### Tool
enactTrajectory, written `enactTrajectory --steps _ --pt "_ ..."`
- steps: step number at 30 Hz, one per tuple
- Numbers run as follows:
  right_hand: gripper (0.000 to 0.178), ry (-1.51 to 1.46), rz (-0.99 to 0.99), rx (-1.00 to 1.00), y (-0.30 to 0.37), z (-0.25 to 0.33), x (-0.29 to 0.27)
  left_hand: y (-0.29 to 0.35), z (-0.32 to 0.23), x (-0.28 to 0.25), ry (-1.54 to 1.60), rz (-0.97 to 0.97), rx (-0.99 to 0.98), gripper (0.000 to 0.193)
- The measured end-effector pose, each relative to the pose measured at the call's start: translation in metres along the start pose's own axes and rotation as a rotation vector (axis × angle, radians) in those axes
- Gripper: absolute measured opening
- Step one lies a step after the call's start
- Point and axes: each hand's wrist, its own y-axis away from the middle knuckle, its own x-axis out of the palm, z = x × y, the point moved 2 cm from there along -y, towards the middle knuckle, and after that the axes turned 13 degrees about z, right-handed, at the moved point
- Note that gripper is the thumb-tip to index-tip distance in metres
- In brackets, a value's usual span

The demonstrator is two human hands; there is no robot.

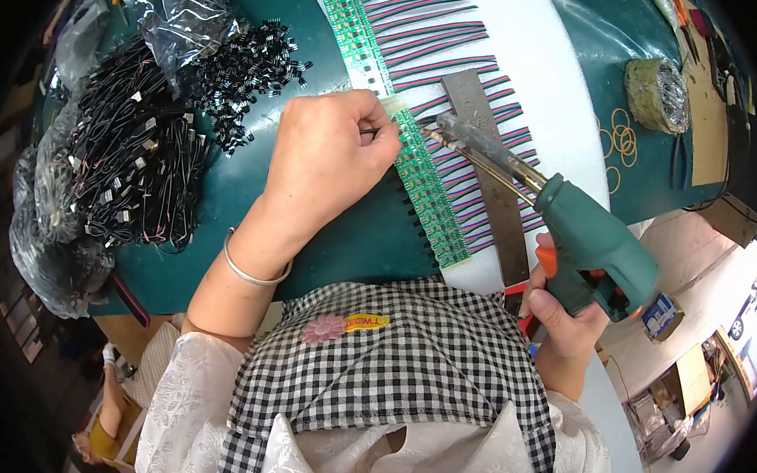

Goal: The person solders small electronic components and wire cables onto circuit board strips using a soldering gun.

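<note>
Two bare hands show in the head view, above a green table (pixel 344 247). The left hand (pixel 331 153) is clenched, thumb and forefinger pinched on a thin black lead (pixel 368 131), most of it hidden. The right hand (pixel 575 322) is wrapped around the grip of a green soldering gun (pixel 605 240), a finger by its orange trigger. The gun's barrel points left and away from the table's near edge; its tip is just beside the left fingertips, and whether it touches anything cannot be told.

A green circuit-board panel (pixel 436 201) lies between the hands, its far end at the left fingertips and its near end close to the table's near edge. It rests along the left edge of a white foam sheet (pixel 547 40); another panel (pixel 355 38) continues toward the far edge. Multicoloured ribbon wires (pixel 436 34) fan rightward over the foam, with a flat metal bar (pixel 492 191) across some of them.

Toward the table's left edge sit bundled black cables (pixel 134 155) and a heap of small black connectors (pixel 246 75); toward its right edge, a thick roll (pixel 657 95) and loose tan bands (pixel 625 148).
</note>
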Motion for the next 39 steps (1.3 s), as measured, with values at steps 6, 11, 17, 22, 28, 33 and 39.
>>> enactTrajectory --steps 6,11,17,22,28,33,39 --pt "0.053 0.045 0.072 0.077 -0.001 -0.002 0.002 0.002 -0.001 0.003 -0.018 -0.04 0.017 0.008" --pt "0.032 -0.045 0.016 0.144 -0.006 0.002 0.008 0.001 -0.001 0.005 -0.02 -0.072 0.041 0.008" --pt "0.03 -0.044 0.042 0.166 -0.008 0.002 0.008 -0.001 0.0 0.002 -0.01 -0.021 0.001 0.007" --pt "0.03 0.01 0.06 0.163 -0.009 -0.001 0.005 -0.002 0.001 0.002 0.016 -0.019 -0.006 0.007" --pt "0.052 -0.078 -0.044 0.119 -0.011 -0.001 0.003 -0.002 0.001 0.001 -0.013 -0.014 -0.021 0.006" --pt "0.056 -0.1 -0.075 0.024 -0.014 0.002 0.007 -0.004 0.001 0.001 -0.005 -0.006 -0.009 0.006" --pt "0.055 -0.093 -0.049 0.009 -0.013 0.001 0.007 -0.007 0.007 -0.007 -0.021 0.12 0.032 0.01"
